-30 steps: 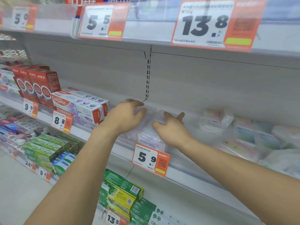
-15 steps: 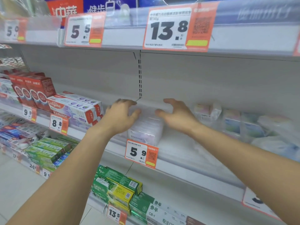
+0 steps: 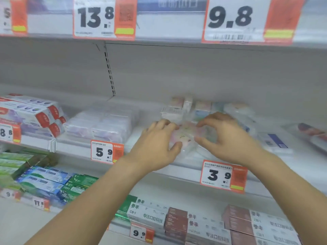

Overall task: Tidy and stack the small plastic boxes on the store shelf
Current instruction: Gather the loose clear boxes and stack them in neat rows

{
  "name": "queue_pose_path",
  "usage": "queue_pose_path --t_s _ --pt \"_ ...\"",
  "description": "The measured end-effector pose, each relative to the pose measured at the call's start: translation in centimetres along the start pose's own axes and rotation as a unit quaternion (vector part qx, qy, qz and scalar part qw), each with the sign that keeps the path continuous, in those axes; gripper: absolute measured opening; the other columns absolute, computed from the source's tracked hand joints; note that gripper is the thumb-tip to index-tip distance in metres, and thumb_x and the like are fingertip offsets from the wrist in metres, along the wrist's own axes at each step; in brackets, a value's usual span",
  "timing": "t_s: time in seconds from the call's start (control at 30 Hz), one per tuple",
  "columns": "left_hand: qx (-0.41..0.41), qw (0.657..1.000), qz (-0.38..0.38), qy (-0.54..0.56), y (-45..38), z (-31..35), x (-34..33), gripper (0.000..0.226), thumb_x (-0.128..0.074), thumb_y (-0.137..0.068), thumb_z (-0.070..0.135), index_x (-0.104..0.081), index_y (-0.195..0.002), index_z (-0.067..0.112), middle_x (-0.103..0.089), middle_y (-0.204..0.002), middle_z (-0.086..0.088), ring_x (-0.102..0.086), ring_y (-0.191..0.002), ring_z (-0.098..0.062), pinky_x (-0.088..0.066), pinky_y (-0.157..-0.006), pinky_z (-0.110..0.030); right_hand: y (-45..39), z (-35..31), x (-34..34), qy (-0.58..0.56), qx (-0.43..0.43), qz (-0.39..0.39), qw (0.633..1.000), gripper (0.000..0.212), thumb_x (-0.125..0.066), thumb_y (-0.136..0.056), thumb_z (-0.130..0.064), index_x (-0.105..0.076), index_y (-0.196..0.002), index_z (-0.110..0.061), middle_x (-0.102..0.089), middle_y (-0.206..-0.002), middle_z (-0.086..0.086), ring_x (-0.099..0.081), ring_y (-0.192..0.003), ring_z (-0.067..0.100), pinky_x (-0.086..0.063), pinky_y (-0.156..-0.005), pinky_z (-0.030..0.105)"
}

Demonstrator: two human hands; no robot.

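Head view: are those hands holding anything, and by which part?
A clear plastic packet: the left hand pinches its left end, the right hand its right end.

Left hand (image 3: 155, 147) and right hand (image 3: 230, 140) are bare (forearms likewise).

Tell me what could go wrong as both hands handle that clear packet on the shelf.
1. The clear packet looks slippery; pinched only at its sides by the left hand and right hand, it might slide out.
2. The small boxes stacked just behind could get knocked over.
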State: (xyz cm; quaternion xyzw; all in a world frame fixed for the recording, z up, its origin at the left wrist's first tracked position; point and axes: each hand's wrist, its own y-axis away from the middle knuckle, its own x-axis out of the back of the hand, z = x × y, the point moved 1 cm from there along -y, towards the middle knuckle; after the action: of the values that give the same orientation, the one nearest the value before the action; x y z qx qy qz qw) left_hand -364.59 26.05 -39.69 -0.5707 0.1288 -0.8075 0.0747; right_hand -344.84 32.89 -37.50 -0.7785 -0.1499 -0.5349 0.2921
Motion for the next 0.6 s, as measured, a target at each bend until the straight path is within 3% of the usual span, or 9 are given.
queue_pose_path --t_s 0.1,0.23,0.33,0.4,0.5,0.6 --pt "0.045 0.998 -0.053 0.012 0.4 0.3 -2.0 0.056 -0.045 -0.090 0.056 -0.035 -0.142 0.038 -0.025 -0.154 -0.004 -0.023 -0.141 -0.024 -0.029 -0.109 -0.042 1.9 0.7 -1.1 -0.024 -0.015 0.013 1.000 0.062 -0.047 -0.077 -0.069 -0.055 -0.130 -0.037 -0.050 -0.135 0.003 -0.044 -0.129 0.024 -0.039 -0.108 0.044" --pt "0.054 0.998 -0.028 0.014 1.1 0.4 -2.8 0.066 -0.029 -0.079 0.069 -0.043 -0.137 0.039 -0.033 -0.150 -0.006 -0.039 -0.132 -0.026 -0.033 -0.106 -0.035 3.6 1.4 -2.5 0.031 0.003 0.001 1.000 0.067 -0.047 -0.077 -0.073 -0.054 -0.132 -0.035 -0.037 -0.149 0.010 -0.028 -0.143 0.031 -0.022 -0.116 0.056" --pt "0.084 0.994 -0.016 0.068 0.6 0.5 -2.6 0.059 -0.046 -0.077 0.063 -0.050 -0.131 0.039 -0.037 -0.145 -0.007 -0.036 -0.135 -0.022 -0.036 -0.106 -0.032 4.1 1.8 -2.9 -0.002 -0.028 -0.011 1.000 0.069 -0.047 -0.075 -0.077 -0.047 -0.136 -0.044 -0.007 -0.163 0.009 -0.003 -0.151 0.033 -0.018 -0.119 0.054" --pt "0.097 0.993 -0.032 0.060 0.4 1.1 -2.7 0.061 -0.051 -0.079 0.059 -0.044 -0.136 0.038 -0.035 -0.145 -0.009 -0.033 -0.137 -0.023 -0.035 -0.105 -0.032 4.1 1.8 -3.0 -0.007 -0.050 -0.016 0.999 0.073 -0.044 -0.074 -0.081 -0.044 -0.138 -0.045 0.004 -0.164 0.008 0.009 -0.150 0.036 -0.016 -0.120 0.052" --pt "0.113 0.993 -0.019 0.031 0.1 1.9 -2.9 0.073 -0.050 -0.075 0.066 -0.039 -0.140 0.034 -0.044 -0.130 -0.008 -0.043 -0.125 -0.026 -0.039 -0.099 -0.033 4.2 2.1 -2.6 0.011 -0.058 -0.023 0.998 0.070 -0.035 -0.078 -0.081 -0.047 -0.137 -0.044 -0.005 -0.164 0.009 0.007 -0.151 0.032 -0.017 -0.119 0.046" --pt "0.142 0.988 0.007 0.056 -0.6 2.0 -2.9 0.082 -0.065 -0.070 0.065 -0.038 -0.138 0.028 -0.044 -0.118 -0.004 -0.048 -0.118 -0.024 -0.041 -0.094 -0.030 3.7 3.4 -1.7 -0.006 -0.053 -0.004 0.999 0.062 -0.035 -0.081 -0.075 -0.059 -0.126 -0.039 -0.019 -0.161 0.003 -0.007 -0.151 0.025 -0.023 -0.117 0.041"
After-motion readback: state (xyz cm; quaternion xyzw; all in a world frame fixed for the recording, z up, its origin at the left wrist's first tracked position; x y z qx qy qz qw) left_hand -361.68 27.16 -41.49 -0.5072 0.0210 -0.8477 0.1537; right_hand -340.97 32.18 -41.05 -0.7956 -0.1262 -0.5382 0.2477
